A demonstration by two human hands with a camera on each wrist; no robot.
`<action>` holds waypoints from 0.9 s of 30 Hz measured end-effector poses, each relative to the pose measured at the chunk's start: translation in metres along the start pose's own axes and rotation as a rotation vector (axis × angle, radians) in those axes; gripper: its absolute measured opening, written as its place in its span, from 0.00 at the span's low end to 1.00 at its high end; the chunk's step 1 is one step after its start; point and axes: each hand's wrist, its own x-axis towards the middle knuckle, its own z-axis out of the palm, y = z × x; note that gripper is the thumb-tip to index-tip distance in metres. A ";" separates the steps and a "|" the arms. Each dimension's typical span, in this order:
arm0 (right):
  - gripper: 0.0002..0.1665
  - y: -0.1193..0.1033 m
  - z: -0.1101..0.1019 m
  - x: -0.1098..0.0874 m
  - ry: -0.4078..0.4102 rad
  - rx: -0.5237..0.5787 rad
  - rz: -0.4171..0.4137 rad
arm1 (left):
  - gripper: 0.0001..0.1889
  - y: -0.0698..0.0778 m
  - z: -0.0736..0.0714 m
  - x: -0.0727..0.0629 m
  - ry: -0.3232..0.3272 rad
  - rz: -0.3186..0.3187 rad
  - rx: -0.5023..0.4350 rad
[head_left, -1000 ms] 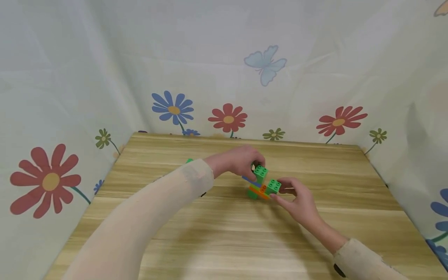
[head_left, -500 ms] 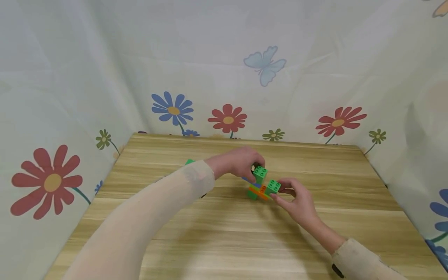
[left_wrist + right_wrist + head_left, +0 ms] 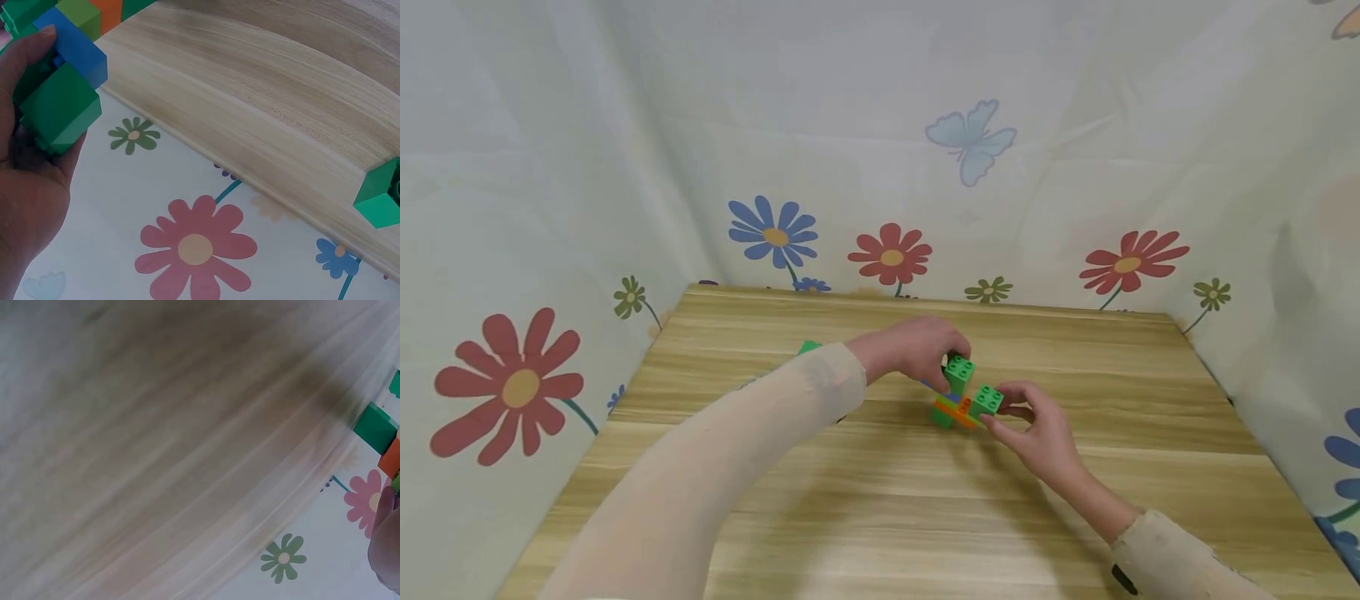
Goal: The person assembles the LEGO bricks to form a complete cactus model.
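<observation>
Both hands hold one joined build of chunky toy bricks above the middle of the wooden table. My left hand [image 3: 921,348] grips its far end, around a green brick [image 3: 62,106], with the thumb on a blue brick [image 3: 78,50]. My right hand [image 3: 1041,429] pinches the near end beside a studded green brick [image 3: 986,400]. Between the hands run an orange brick [image 3: 110,14] and a lime-green brick [image 3: 81,15]. Another green brick [image 3: 942,416] hangs at the underside. The right wrist view catches only the fingers and part of the build at its right edge.
A loose green brick [image 3: 378,195] lies on the table [image 3: 865,517], mostly hidden behind the left sleeve [image 3: 760,425] in the head view. A white floral cloth [image 3: 820,125] encloses the table's back and sides.
Both hands keep their holds on the brick build. Less of the blue brick shows beneath the left hand than one second ago; the head view has shifted slightly.
</observation>
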 end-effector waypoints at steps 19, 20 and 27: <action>0.24 0.003 -0.001 0.003 -0.017 0.015 -0.010 | 0.33 -0.005 -0.007 -0.011 -0.022 -0.031 -0.163; 0.24 0.004 -0.001 0.003 -0.019 0.016 -0.008 | 0.36 -0.006 -0.008 -0.014 -0.018 -0.039 -0.176; 0.24 0.004 0.000 0.002 -0.017 0.017 -0.007 | 0.44 -0.017 -0.024 -0.045 0.071 -0.091 -0.223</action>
